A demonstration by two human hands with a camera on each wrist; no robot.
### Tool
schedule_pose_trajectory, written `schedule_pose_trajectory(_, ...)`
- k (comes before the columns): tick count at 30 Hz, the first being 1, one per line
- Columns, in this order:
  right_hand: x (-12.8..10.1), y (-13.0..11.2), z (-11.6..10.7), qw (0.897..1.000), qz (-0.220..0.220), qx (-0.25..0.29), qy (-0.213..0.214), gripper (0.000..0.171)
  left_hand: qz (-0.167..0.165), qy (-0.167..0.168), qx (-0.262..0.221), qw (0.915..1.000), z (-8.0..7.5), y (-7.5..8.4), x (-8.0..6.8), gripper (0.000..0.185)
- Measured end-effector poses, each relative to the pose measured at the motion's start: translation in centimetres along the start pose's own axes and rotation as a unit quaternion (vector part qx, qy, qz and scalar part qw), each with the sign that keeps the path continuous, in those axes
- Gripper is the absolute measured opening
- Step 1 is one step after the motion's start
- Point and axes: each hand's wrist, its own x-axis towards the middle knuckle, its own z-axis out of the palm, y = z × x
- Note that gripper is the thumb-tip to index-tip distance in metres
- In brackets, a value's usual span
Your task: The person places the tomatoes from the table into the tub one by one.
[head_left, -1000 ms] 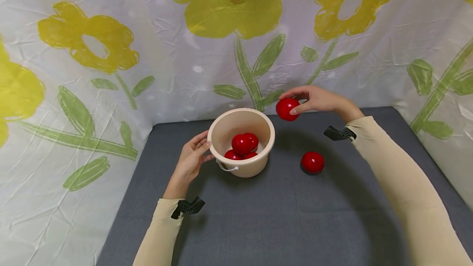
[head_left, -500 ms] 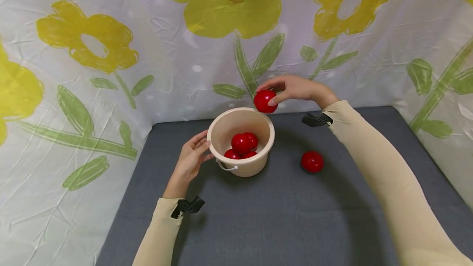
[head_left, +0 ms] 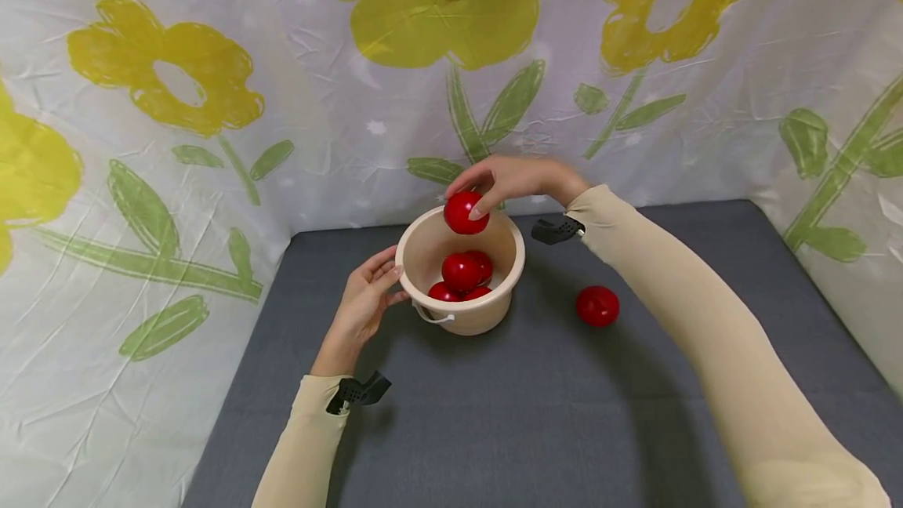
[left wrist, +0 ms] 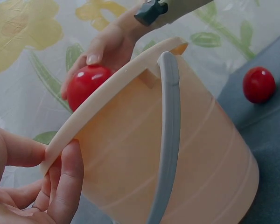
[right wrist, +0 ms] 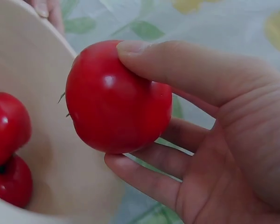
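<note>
Right hand [head_left: 518,177] grips a tomato [head_left: 464,212] above the bucket [head_left: 487,316] rim; left hand [head_left: 363,302] grasps that rim. Perhaps four tomatoes inside [head_left: 462,273], one loose tomato [head_left: 597,306] apart.

Bright, even, soft lighting.
Faint shadows fall on the counter [head_left: 494,414]; the head view bows at its edges, and wrist close-ups are slightly soft.

Cloth [head_left: 296,139]: white and creased, printed with big yellow flowers and green leaves. It hangs just behind the right hand [head_left: 518,179] and runs down the side beyond the left hand [head_left: 363,308].
Mat [head_left: 494,414]: plain grey, spread beneath both hands and reaching back to the cloth.
Loose tomato [head_left: 597,306]: red and glossy, alone on the mat. It lies below and to the right of the right hand, well apart from it.
</note>
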Motion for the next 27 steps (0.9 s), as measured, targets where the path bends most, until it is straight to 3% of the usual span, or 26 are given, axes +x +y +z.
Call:
schedule_pose_trajectory(12, 2.8, 0.0, 2.6, 0.999, -0.018, -0.015, -0.045, 0.053, 0.002, -0.005, 0.001, 1.0000, -0.1, 0.0, -0.1, 0.049)
schedule_pose_trajectory(27, 4.1, 0.7, 3.9, 0.998, -0.021, -0.033, -0.049, 0.055, -0.001, -0.002, -0.001, 1.0000, -0.1, -0.1, -0.1, 0.049)
